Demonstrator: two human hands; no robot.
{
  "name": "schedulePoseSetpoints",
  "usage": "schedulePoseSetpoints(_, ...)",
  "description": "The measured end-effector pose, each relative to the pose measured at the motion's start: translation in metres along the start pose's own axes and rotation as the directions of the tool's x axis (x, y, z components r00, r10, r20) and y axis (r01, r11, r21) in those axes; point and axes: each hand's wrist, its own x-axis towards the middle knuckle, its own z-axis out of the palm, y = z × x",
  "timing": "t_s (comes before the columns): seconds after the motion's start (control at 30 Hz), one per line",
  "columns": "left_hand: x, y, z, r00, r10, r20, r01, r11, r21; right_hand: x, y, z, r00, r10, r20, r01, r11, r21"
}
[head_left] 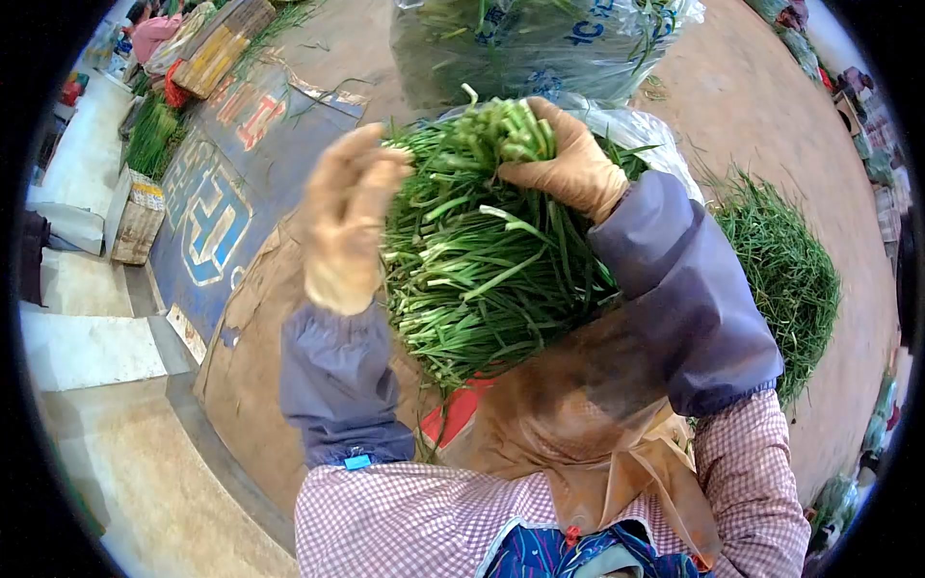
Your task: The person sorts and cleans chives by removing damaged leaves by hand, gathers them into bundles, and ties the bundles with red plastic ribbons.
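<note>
My right hand, in a tan glove, is closed around a bunch of garlic chives, its cut pale-green ends gathered between thumb and fingers. Beneath it lies a big heap of garlic chives, stalks mostly lying sideways with the light ends to the left. My left hand, gloved too, is raised at the left of the heap. Its fingers are apart and blurred by motion, and nothing shows in them. Grey-purple sleeve covers are on both forearms.
Beyond the heap stands a clear plastic bag with blue print, full of greens. Another pile of chives lies on the floor at the right. To the left are a flattened blue printed sheet, a carton and a low white ledge.
</note>
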Motion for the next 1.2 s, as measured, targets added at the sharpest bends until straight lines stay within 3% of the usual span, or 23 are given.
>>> schedulePoseSetpoints(0.03, -0.004, -0.001, -0.003, 0.99, 0.059, -0.131, -0.055, 0.998, 0.03, 0.004, 0.006, -0.014, 0.999, 0.023, -0.023, -0.024, 0.998, -0.052)
schedulePoseSetpoints(0.1, -0.019, -0.004, -0.004, 0.959, 0.087, -0.268, -0.056, 0.991, 0.121, -0.002, 0.001, -0.025, 0.998, 0.034, -0.044, -0.027, 0.986, 0.164)
schedulePoseSetpoints(0.13, -0.029, -0.003, -0.004, 0.937, 0.105, -0.334, -0.051, 0.985, 0.166, -0.002, -0.002, -0.029, 0.999, 0.019, -0.034, -0.013, 0.987, 0.163)
schedulePoseSetpoints(0.2, -0.062, 0.016, 0.016, 0.943, 0.168, -0.287, -0.031, 0.904, 0.427, -0.004, -0.008, -0.035, 1.0, -0.01, -0.015, 0.012, 0.987, 0.162)
schedulePoseSetpoints(0.23, -0.078, 0.016, 0.026, 0.948, 0.271, -0.166, -0.165, 0.865, 0.474, -0.005, -0.008, -0.035, 0.999, -0.024, -0.023, 0.027, 0.986, 0.163)
schedulePoseSetpoints(0.33, -0.096, 0.032, 0.075, 0.844, 0.504, 0.183, -0.531, 0.739, 0.414, -0.007, -0.004, -0.027, 0.998, -0.042, -0.04, 0.048, 0.982, 0.184)
schedulePoseSetpoints(0.37, -0.091, 0.028, 0.088, 0.83, 0.526, 0.186, -0.549, 0.713, 0.437, -0.007, -0.003, -0.023, 0.998, -0.036, -0.05, 0.045, 0.98, 0.195)
schedulePoseSetpoints(0.43, -0.071, 0.008, 0.106, 0.827, 0.511, 0.237, -0.537, 0.59, 0.603, -0.01, -0.001, -0.019, 0.996, -0.061, -0.062, 0.067, 0.993, 0.095)
schedulePoseSetpoints(0.5, -0.067, 0.0, 0.109, 0.889, 0.373, 0.267, -0.435, 0.5, 0.749, -0.014, -0.002, -0.017, 0.993, -0.076, -0.087, 0.083, 0.993, 0.084)
schedulePoseSetpoints(0.57, -0.075, -0.007, 0.102, 0.899, 0.341, 0.274, -0.415, 0.465, 0.783, -0.014, -0.003, -0.021, 0.987, -0.088, -0.136, 0.098, 0.993, 0.069)
schedulePoseSetpoints(0.67, -0.098, -0.021, 0.084, 0.931, 0.159, 0.329, -0.366, 0.417, 0.832, -0.016, -0.004, -0.028, 0.985, -0.078, -0.157, 0.103, 0.983, 0.155)
schedulePoseSetpoints(0.77, -0.117, -0.023, 0.079, 0.943, 0.151, 0.297, -0.333, 0.429, 0.84, -0.02, -0.006, -0.03, 0.98, -0.089, -0.179, 0.114, 0.984, 0.134)
schedulePoseSetpoints(0.8, -0.12, -0.022, 0.078, 0.945, 0.175, 0.276, -0.326, 0.436, 0.839, -0.018, 0.003, -0.035, 0.98, -0.078, -0.182, 0.089, 0.995, 0.05)
schedulePoseSetpoints(0.9, -0.101, -0.009, 0.076, 0.958, 0.246, 0.147, -0.266, 0.568, 0.779, -0.026, -0.009, -0.033, 0.984, -0.095, -0.148, 0.115, 0.984, 0.133)
schedulePoseSetpoints(0.93, -0.084, 0.007, 0.085, 0.989, 0.149, -0.009, -0.12, 0.831, 0.543, -0.029, -0.01, -0.035, 0.985, -0.075, -0.156, 0.11, 0.967, 0.231)
schedulePoseSetpoints(0.97, -0.075, 0.018, 0.093, 0.999, 0.003, -0.049, 0.01, 0.963, 0.269, -0.03, -0.012, -0.035, 0.984, -0.082, -0.157, 0.117, 0.967, 0.227)
schedulePoseSetpoints(1.03, -0.058, 0.008, 0.107, 0.964, -0.16, -0.213, 0.127, 0.979, -0.163, -0.032, -0.012, -0.038, 0.981, -0.1, -0.167, 0.135, 0.968, 0.213)
schedulePoseSetpoints(1.07, -0.045, 0.004, 0.11, 0.931, -0.246, -0.271, 0.161, 0.94, -0.301, -0.032, -0.013, -0.039, 0.983, -0.087, -0.16, 0.116, 0.977, 0.181)
schedulePoseSetpoints(1.1, -0.034, -0.003, 0.113, 0.893, -0.328, -0.308, 0.23, 0.921, -0.314, -0.035, -0.014, -0.039, 0.987, -0.093, -0.131, 0.116, 0.976, 0.182)
schedulePoseSetpoints(1.2, -0.013, -0.026, 0.12, 0.988, -0.155, -0.005, 0.139, 0.9, -0.413, -0.042, -0.02, -0.032, 0.994, -0.103, -0.029, 0.106, 0.984, 0.143)
